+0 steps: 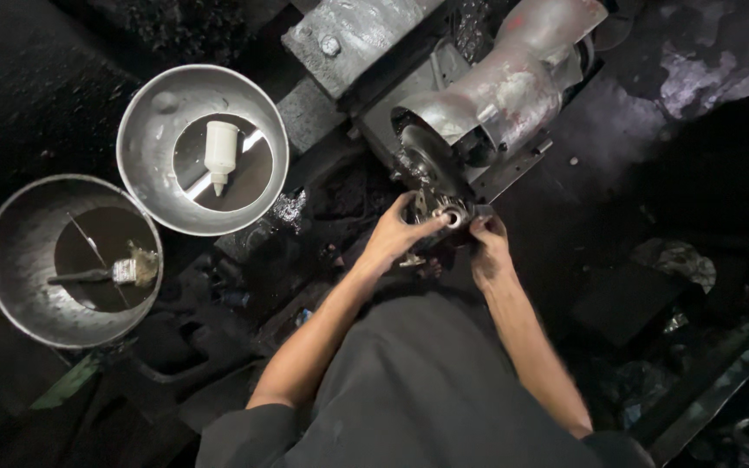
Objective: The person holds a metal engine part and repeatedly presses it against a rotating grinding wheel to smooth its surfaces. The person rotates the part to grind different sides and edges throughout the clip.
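I had both hands on a small round metal part (pixel 454 217) just below the grinder wheel (pixel 422 156): left hand (pixel 396 236) gripped its side, right hand (pixel 489 247) clasped the other

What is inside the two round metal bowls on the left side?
The upper bowl holds a small white squeeze bottle, lying down. The lower bowl holds a brush and a thin rod in dark liquid; anything beneath is hidden.
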